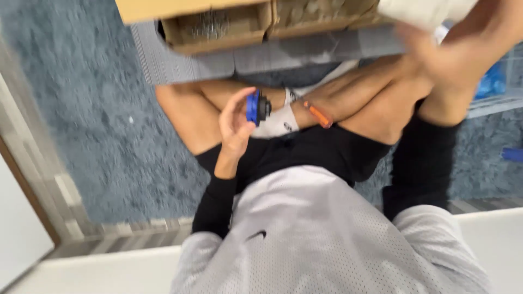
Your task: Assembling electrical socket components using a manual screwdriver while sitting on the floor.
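- So the person sits cross-legged on the blue shaggy carpet [81,109], looking straight down at their own lap.
- The left hand [235,122] is raised above the crossed legs, and its fingers [234,103] are pinched around a small blue and black part [257,108], looks like a little round plastic piece with a black hub. It's up in the air, clear of the carpet, just over the white sock [278,124].
- The right hand [452,51] is way up toward the top right edge of the view, badly blurred. It seems to be reaching up against a white bag or wrapper [425,10], but honestly can't tell if those fingers are clenched on it or loose.
- An orange thing [317,114] lies across the ankle, maybe a tool or strap, too blurry to call.
- Open cardboard boxes [218,27] sit at the far edge of the carpet, with small stuff inside.
- Progress-wise, my guess: one part is picked and in hand, nothing visibly put together yet, so most of the work looks left.
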